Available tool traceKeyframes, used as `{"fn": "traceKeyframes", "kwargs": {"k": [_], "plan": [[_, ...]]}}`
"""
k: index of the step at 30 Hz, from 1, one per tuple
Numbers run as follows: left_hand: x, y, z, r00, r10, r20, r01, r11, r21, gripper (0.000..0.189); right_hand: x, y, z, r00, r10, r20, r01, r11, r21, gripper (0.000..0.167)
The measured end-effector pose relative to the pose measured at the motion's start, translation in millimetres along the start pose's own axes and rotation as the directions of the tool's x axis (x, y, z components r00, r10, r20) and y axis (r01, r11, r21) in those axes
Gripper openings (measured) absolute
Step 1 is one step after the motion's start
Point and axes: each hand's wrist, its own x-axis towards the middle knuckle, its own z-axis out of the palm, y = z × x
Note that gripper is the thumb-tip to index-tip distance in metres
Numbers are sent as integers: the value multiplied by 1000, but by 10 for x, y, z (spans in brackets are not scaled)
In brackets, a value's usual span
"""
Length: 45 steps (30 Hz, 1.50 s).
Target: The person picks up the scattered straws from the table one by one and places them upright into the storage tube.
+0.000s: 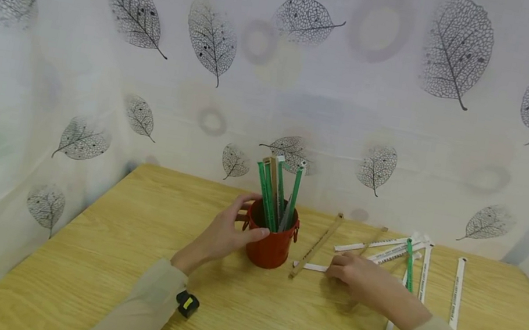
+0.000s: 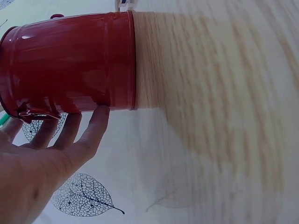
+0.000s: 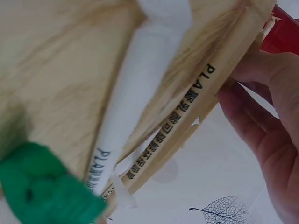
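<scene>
A small red metal bucket [image 1: 268, 248] stands upright on the table, holding several green-wrapped straws [image 1: 295, 194] and a brown-wrapped one. My left hand [image 1: 225, 235] grips the bucket's left side, thumb at the front rim and fingers round behind; the left wrist view shows the fingertips against its red wall. My right hand [image 1: 366, 280] is low over the straws to the right. In the right wrist view its thumb and fingers pinch at the edge of a brown-wrapped straw [image 3: 187, 109] with black print. A white-wrapped straw [image 1: 312, 267] extends left from beneath that hand.
Another brown-wrapped straw [image 1: 318, 242] lies slanted between bucket and right hand. Several white-wrapped straws [image 1: 425, 270] and a green-wrapped one [image 1: 409, 264] overlap behind and beside the right hand. Farther right lies a single white-wrapped straw [image 1: 457, 293]. A leaf-patterned curtain [image 1: 309, 90] hangs behind the table.
</scene>
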Motion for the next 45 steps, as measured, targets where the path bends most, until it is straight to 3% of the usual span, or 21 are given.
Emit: {"fn": "traceKeyframes", "kwargs": {"k": [3, 5, 6, 9, 13, 18, 22, 28, 31, 38, 41, 45], "plan": [[-1, 7, -2, 1000, -1, 5, 1, 1000, -3, 70, -33, 33, 26, 990, -79, -121, 71, 995, -65, 25], [-3, 12, -1, 1000, 0, 5, 0, 1000, -5, 70, -42, 61, 25, 966, -140, -218, 115, 986, -125, 30], [-4, 14, -1, 1000, 1, 5, -1, 1000, -4, 70, -43, 78, 18, 948, -169, -270, 131, 980, -151, 31], [-5, 16, 2, 1000, 4, 5, -4, 1000, -6, 70, -30, 137, -53, 890, -224, -397, 155, 968, -199, 4], [-3, 13, 5, 1000, -8, -3, 8, 1000, -2, 69, 14, 228, -229, 806, -244, -540, 155, 967, -204, 43], [2, -2, 12, 1000, -6, -9, 6, 1000, 10, 69, 75, 321, -487, 702, -227, -675, 100, 970, -222, 39], [0, -10, 14, 1000, 0, -10, 0, 1000, 13, 69, 127, 350, -660, 635, -155, -757, 15, 982, -188, 34], [0, -12, 3, 1000, -10, -10, 10, 1000, 5, 69, 207, 367, -801, 524, 10, -852, -9, 1000, 7, 25], [-5, -7, -1, 1000, -6, -7, 6, 1000, 3, 69, 252, 363, -866, 496, 81, -865, -17, 996, 84, 17], [-14, 11, -3, 1000, -9, -4, 9, 1000, 9, 69, 397, 317, -1019, 410, 218, -886, -39, 974, 222, 22], [-8, 11, -4, 1000, -11, 2, 11, 1000, 11, 69, 473, 290, -1093, 385, 278, -880, -32, 957, 289, 22], [-13, 10, -7, 1000, -9, 3, 9, 1000, 14, 70, 603, 236, -1210, 370, 340, -864, 0, 931, 366, 24]]}}
